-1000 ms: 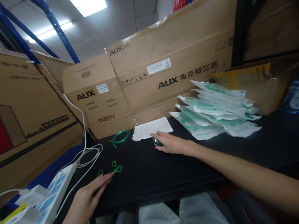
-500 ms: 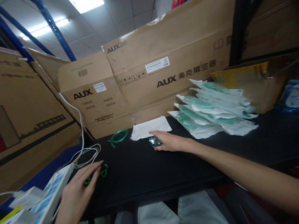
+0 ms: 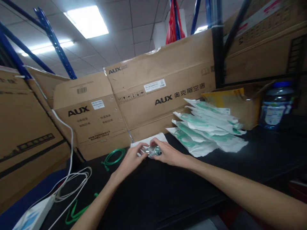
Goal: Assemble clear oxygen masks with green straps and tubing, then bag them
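Head view: left hand [image 3: 130, 160] and right hand [image 3: 168, 154] meet over the tabletop [image 3: 168, 191]. The fingers of both are pinched narrow on a clear, green-tinted plastic piece [image 3: 153, 150] at the near edge of a white pouch [image 3: 155, 139]. Green tube coil [image 3: 114, 155] at 9 o'clock; packet stack [image 3: 206, 134] at 2 o'clock.

1. The left grip [image 3: 130, 159] is a bare hand, and the left forearm [image 3: 100, 198] behind it is uncovered down to the lower edge
2. The right grip [image 3: 168, 153] is bare too, and the right forearm [image 3: 227, 188] is uncovered out to the right edge
3. A small patch of pale grey cloth [image 3: 206, 224] shows at the bottom edge below the right forearm, too little to tell which garment
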The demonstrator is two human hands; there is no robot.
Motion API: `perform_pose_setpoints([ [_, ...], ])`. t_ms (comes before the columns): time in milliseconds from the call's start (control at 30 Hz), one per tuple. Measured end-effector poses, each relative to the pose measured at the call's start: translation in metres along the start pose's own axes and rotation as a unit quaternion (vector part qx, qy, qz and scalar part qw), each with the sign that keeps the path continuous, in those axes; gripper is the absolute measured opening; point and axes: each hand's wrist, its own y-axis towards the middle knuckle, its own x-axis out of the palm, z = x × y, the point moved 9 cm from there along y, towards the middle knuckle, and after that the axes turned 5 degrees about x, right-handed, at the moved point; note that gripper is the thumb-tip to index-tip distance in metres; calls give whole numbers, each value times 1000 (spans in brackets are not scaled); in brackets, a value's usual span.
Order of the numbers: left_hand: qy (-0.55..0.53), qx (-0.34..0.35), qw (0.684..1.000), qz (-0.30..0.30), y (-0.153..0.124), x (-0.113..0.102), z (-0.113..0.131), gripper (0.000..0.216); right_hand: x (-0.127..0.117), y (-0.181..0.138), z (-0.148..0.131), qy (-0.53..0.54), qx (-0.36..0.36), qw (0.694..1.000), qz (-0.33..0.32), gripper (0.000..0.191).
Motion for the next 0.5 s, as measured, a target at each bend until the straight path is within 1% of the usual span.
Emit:
perform_pose_setpoints([
  [100, 1, 4, 999, 32, -6, 1, -13, 20, 2, -3, -3, -1, -12, 1000, 5, 35],
  [200, 19, 15, 997, 68, -15, -3, -12, 15, 10, -7, -6, -5, -36, 999, 1, 44],
  [267, 33, 32, 995, 89, -19, -7, -6, 11, 14, -9, -6, -15, -45, 999, -1, 45],
  [367, 84, 96, 988, 88, -21, -10, 9, 11, 21, -10, -3, -29, -38, 999, -21, 38],
  [433, 125, 140, 979, 77, -23, -10, 17, 13, 24, -10, -2, -31, -30, 998, -43, 39],
  [500, 152, 164, 972, 73, -24, -11, 21, 13, 25, -11, -4, -29, -24, 998, -59, 41],
])
